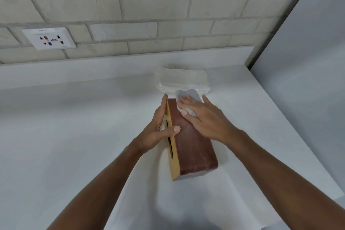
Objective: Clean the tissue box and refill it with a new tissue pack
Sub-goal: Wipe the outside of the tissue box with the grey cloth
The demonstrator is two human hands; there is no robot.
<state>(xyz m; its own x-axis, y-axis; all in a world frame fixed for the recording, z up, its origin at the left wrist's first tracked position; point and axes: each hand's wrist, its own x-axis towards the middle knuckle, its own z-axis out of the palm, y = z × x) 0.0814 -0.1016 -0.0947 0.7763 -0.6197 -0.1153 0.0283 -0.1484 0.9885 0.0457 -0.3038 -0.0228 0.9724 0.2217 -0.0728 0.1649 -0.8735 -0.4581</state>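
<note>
A brown tissue box [194,147] with a yellow wooden slotted lid lies on its side on the white table, lid face turned left. My left hand [158,130] grips it, fingers along the lid and thumb on the brown upper face. My right hand [203,115] lies flat on the far end of that face, pressing a light grey cloth [188,97] against it. A clear-wrapped pack of white tissues [183,80] rests just behind the box, partly hidden by the cloth.
The white table [74,136] runs to a raised ledge under a pale brick wall with a power socket [49,38] at the left. The table's right edge [291,129] slants close beside the box, with a grey floor beyond it.
</note>
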